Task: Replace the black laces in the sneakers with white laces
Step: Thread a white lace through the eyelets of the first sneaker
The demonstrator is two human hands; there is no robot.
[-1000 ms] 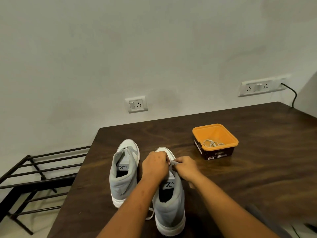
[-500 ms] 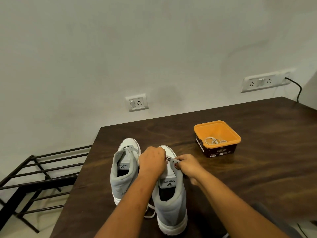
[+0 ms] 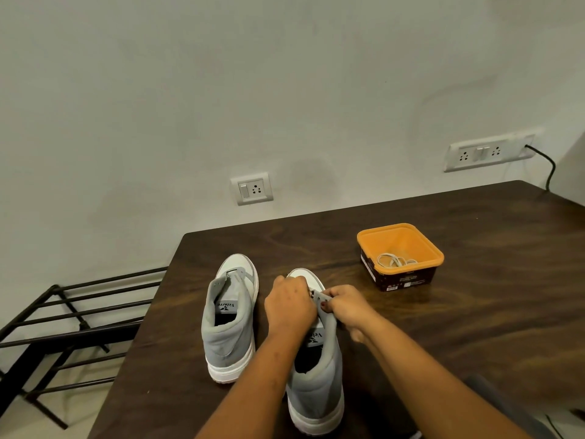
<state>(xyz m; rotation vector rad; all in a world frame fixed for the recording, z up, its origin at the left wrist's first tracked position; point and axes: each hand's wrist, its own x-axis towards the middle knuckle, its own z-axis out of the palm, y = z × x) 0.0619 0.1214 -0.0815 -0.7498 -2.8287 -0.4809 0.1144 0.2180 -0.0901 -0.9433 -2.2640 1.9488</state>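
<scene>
Two grey-and-white high-top sneakers stand on the dark wooden table (image 3: 474, 312), toes toward the wall. The left sneaker (image 3: 229, 321) has no lace in sight. My left hand (image 3: 289, 307) curls over the lacing area of the right sneaker (image 3: 318, 384), and its fingertips are hidden. My right hand (image 3: 346, 307) pinches that sneaker's grey eyelet flap from the right. A short piece of white lace (image 3: 315, 293) shows between the two hands, at the left hand's curled fingers. No black lace is in view.
An orange tub (image 3: 433, 253) at the back right of the table holds a coiled white lace (image 3: 394, 260). A black metal rack (image 3: 69, 327) stands beyond the table's left edge. Wall sockets and a black cable sit behind the table.
Both hands stay on the right sneaker's lacing area with small finger movements. The view has shifted slightly. The sneakers and the tub have not moved.
</scene>
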